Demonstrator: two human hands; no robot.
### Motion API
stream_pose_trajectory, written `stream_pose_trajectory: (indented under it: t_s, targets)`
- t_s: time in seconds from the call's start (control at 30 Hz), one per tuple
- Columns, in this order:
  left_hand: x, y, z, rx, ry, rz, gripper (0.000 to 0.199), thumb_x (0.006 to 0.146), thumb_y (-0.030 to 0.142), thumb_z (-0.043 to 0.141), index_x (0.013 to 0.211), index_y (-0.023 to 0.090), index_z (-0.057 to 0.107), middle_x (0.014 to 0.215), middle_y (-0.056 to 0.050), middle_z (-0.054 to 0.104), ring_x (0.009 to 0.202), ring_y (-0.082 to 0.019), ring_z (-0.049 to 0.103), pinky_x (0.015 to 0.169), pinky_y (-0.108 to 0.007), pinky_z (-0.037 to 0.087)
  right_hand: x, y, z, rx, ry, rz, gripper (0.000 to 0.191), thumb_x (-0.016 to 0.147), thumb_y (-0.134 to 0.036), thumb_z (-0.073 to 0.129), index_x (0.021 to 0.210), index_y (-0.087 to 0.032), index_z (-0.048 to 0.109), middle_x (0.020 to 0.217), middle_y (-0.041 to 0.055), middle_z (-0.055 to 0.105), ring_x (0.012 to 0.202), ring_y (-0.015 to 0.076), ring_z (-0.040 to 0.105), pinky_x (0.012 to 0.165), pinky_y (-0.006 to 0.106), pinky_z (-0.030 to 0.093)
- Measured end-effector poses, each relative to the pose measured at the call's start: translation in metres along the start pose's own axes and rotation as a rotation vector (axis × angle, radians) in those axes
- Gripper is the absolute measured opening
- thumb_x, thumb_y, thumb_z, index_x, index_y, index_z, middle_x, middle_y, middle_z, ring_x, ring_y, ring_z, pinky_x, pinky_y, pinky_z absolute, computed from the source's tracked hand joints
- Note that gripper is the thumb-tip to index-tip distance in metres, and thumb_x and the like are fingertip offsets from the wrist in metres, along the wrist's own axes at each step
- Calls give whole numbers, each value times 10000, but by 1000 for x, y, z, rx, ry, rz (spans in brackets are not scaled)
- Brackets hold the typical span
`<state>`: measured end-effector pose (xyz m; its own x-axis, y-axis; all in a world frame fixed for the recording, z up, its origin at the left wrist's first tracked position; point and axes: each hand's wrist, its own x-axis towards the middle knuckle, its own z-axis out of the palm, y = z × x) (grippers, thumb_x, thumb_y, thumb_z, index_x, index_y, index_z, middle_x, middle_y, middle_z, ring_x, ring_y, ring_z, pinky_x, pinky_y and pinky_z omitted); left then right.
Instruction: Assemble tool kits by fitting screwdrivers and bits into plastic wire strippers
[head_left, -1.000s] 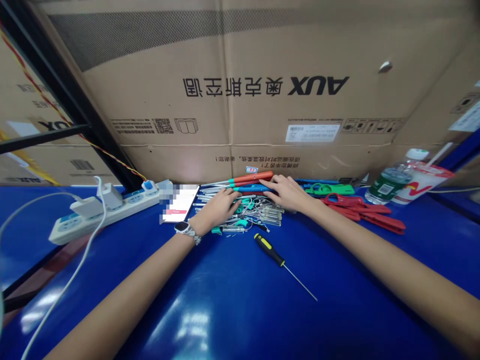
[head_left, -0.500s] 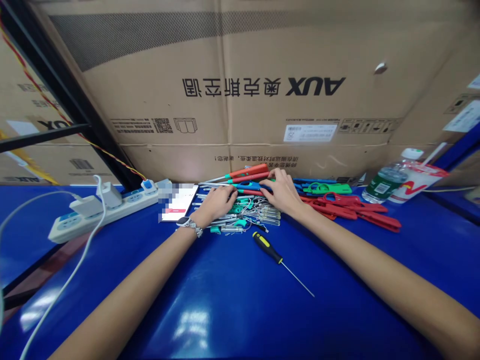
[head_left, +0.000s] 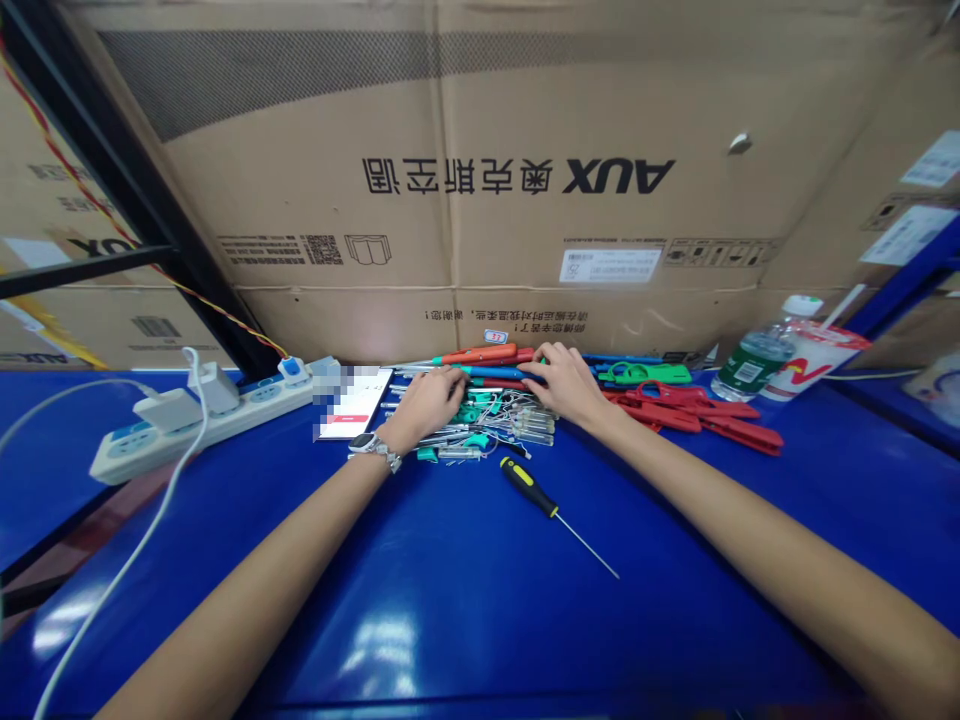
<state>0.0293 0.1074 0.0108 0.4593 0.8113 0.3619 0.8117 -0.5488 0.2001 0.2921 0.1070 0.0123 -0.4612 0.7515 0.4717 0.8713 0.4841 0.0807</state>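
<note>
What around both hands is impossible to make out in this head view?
Head view:
Left bare hand: palm and grip, hidden by its back.
Long blue plastic handle: right end, hidden by the right bare hand.
Flat white-screened device: left edge, pixelated; text too small.
Red-rimmed white cup: left part, behind the green-labelled clear bottle.

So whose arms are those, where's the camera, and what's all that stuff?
There's no robot here. Those are a person's left hand and right hand, both bare. The camera is worn on their head, looking forward and down. Both hands are at a pile of long tools with coloured handles; I can't tell whether either grips one. The blue table also has a black-and-yellow screwdriver, red tools, a bottle, a cup and a white power strip.
</note>
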Motion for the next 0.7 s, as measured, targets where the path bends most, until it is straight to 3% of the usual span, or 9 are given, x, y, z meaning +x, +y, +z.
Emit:
stream_pose_trajectory:
  t_s: [0.2,0.3,0.43,0.7]
  targets:
    - [3,-1,1,-26,11,-6,278,1013,245,390,1079,171,650,1151,-131,712,999,-290,680,891,-434,517,4,5,-6,1,-42,-103,391,978,-393,577,1307,-215,693,1190,136,650,1076,302,550,871,402,367]
    - [3,-3,3,-86,5,-28,259,1006,228,394,1038,157,642,1105,-144,698,952,-275,676,879,-419,522,8,3,-9,-50,-97,-140,422,933,-361,631,1328,-219,674,1188,133,660,1094,312,558,884,409,353]
    - [2,-4,3,-143,-23,-74,232,990,209,410,1003,170,638,992,-130,711,906,-267,677,861,-414,525,16,-6,-10,-132,-155,-141,372,906,-279,639,1261,-182,694,1153,141,691,1085,315,583,864,406,330]
    - [5,2,2,-112,-90,-37,359,1021,295,338,1050,166,671,1069,-149,720,969,-294,685,903,-440,524,29,-4,-11,-134,-201,-87,215,953,-251,614,1123,-179,725,1127,116,734,1005,265,644,768,356,322]
